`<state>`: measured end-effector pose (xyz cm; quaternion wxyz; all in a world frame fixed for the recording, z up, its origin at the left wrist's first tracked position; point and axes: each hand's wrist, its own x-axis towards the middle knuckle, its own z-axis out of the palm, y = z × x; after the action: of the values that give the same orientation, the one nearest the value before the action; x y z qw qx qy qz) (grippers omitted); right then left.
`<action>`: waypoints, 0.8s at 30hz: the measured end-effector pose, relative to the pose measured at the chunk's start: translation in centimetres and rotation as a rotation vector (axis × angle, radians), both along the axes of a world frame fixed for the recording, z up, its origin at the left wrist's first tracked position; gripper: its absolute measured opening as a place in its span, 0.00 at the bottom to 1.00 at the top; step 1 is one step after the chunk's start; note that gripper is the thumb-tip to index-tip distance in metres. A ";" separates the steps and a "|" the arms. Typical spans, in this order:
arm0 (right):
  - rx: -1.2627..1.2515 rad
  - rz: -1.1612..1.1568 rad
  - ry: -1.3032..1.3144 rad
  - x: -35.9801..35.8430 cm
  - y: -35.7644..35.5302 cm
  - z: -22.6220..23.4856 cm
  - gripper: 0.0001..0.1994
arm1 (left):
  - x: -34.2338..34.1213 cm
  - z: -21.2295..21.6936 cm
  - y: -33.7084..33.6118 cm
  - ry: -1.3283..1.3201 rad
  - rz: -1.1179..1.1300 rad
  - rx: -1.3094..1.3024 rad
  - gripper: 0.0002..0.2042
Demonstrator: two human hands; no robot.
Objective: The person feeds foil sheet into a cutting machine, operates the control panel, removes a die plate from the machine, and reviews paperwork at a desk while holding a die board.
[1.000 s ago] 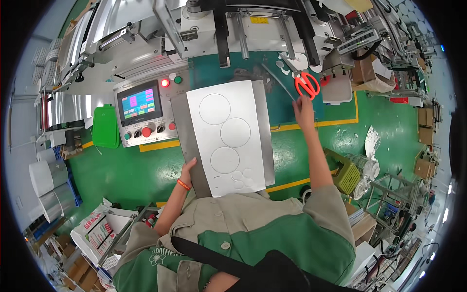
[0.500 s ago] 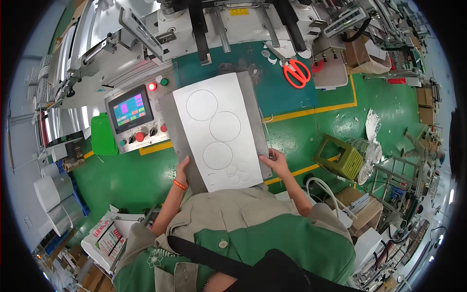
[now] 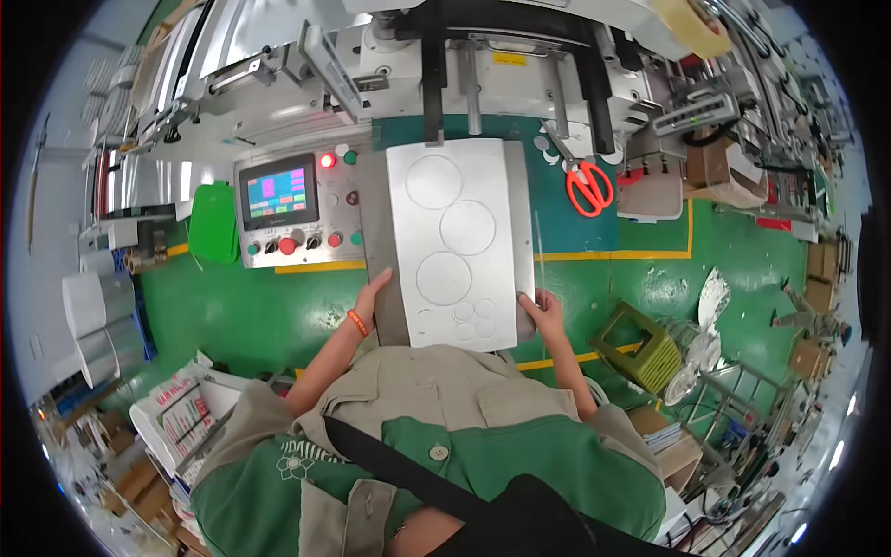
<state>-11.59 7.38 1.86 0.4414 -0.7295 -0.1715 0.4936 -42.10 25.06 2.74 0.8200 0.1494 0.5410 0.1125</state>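
Note:
In front of my body I hold a flat grey board with a white sheet lying on it. Several large and small circle outlines mark the sheet, the small ones close to its near end. My left hand grips the board's left edge near its lower corner, fingers partly hidden beneath. On the opposite edge, my right hand has its thumb on top and its other fingers curled at the side and under. The board's far end reaches over a teal mat, close to the machine's dark bars.
Orange-handled scissors lie on the mat's right side beside white scraps. A control panel with a lit screen stands to the left, next to a green plastic piece. An olive crate sits on the floor at right.
The board and sheet have turned from a leftward tilt to nearly straight, and their far end is closer to the machine's bars. Both hands keep their hold; the whole view has shifted.

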 end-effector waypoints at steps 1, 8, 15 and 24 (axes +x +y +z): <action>0.001 -0.002 0.030 0.4 0.2 -0.1 0.18 | -0.3 -1.5 0.0 0.003 -0.028 0.030 0.29; -0.069 0.024 0.055 2.3 1.6 0.5 0.16 | -3.1 1.7 0.1 0.424 -0.148 0.230 0.22; -0.090 0.077 0.096 2.9 2.1 1.1 0.14 | -1.0 2.6 19.6 1.076 -0.831 1.779 0.22; -0.084 0.038 0.051 2.4 2.5 2.1 0.12 | -4.5 -0.5 22.9 1.315 -0.961 1.564 0.24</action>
<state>-9.23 9.93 3.92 0.4051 -0.7311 -0.1532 0.5273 -46.60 47.93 2.25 0.0155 0.8447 0.5350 -0.0074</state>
